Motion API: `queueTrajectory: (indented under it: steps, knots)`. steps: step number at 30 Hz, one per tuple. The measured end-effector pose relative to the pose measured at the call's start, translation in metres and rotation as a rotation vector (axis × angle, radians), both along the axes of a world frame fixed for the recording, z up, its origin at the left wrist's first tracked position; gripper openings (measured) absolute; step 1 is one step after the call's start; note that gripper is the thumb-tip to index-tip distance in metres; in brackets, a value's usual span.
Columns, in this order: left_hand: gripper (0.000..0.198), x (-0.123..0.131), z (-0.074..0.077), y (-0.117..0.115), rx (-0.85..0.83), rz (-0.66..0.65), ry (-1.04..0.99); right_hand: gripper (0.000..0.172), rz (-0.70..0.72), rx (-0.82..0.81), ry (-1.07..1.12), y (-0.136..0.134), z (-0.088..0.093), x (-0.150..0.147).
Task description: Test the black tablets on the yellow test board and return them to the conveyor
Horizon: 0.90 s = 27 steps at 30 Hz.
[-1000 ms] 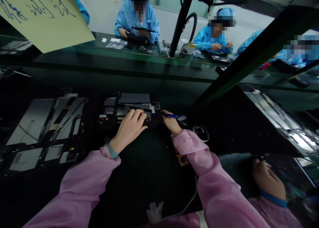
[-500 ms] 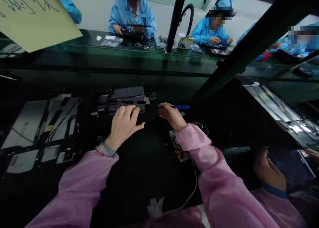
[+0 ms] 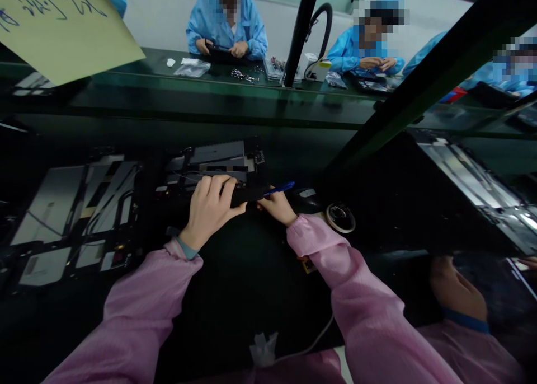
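Head camera: just left of centre frame, I see the left hand (image 3: 210,207) gripping the near edge of a flat black device with grey inset panels (image 3: 218,153); at its right end, the right hand (image 3: 279,206) holds a slim blue pen (image 3: 281,188).

Left hand (image 3: 208,209): I see it grip the near edge of an open black gadget (image 3: 218,151), fingers on top.
Right hand (image 3: 278,206): it holds a blue pen (image 3: 282,188) by the gadget's right corner.
Left side: I see another open gadget (image 3: 54,191) on the dark table (image 3: 235,311).
Right side: a white ring (image 3: 351,224) lies near the pink sleeve (image 3: 348,272); a neighbour's hand (image 3: 457,289) is farther over.
Top: a yellow note (image 3: 71,42) with writing.
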<state>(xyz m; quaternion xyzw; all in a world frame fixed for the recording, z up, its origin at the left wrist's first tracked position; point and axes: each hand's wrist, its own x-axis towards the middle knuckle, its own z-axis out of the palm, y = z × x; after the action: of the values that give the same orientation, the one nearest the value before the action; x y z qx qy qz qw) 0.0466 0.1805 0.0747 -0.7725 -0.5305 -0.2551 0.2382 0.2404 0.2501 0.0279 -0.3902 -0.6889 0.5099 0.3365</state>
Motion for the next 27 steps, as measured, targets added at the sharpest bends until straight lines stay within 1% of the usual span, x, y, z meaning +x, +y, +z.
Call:
queueTrajectory:
  steps: [4, 9, 11, 13, 16, 18, 20, 23, 25, 27]
  knots:
    - [0.042, 0.000, 0.001, 0.000, -0.002, 0.003, 0.003, 0.013, -0.006, 0.066, -0.044, 0.001, -0.004, -0.001]
    - [0.041, 0.001, 0.003, 0.000, 0.002, -0.001, 0.003, 0.012, -0.018, 0.074, -0.066, -0.001, -0.005, -0.002]
    - [0.042, 0.001, 0.003, -0.001, -0.003, -0.003, -0.003, 0.012, -0.033, 0.052, -0.063, -0.001, -0.003, -0.002]
    - [0.042, 0.000, 0.002, -0.001, -0.017, -0.004, -0.010, 0.012, -0.090, 0.008, -0.046, 0.001, -0.001, 0.000]
    - [0.043, 0.000, 0.000, 0.000, -0.038, -0.010, -0.008, 0.012, -0.234, -0.057, 0.001, 0.004, 0.004, 0.006]
    - [0.042, 0.001, -0.003, 0.000, -0.058, -0.022, -0.007, 0.010, -0.300, -0.130, 0.044, 0.006, 0.005, 0.011]
    - [0.041, 0.003, -0.007, -0.001, -0.099, -0.049, 0.006, 0.008, -0.316, -0.262, 0.082, 0.006, 0.005, 0.015]
    - [0.040, 0.006, -0.011, -0.003, -0.174, -0.088, 0.062, 0.005, -0.286, -0.425, 0.100, 0.001, 0.004, 0.016]
    - [0.040, 0.008, -0.013, -0.005, -0.213, -0.087, 0.086, 0.003, -0.282, -0.447, 0.101, -0.003, 0.005, 0.015]
    - [0.041, 0.011, -0.011, -0.009, -0.230, -0.072, 0.069, 0.005, -0.285, -0.445, 0.098, -0.005, 0.008, 0.015]
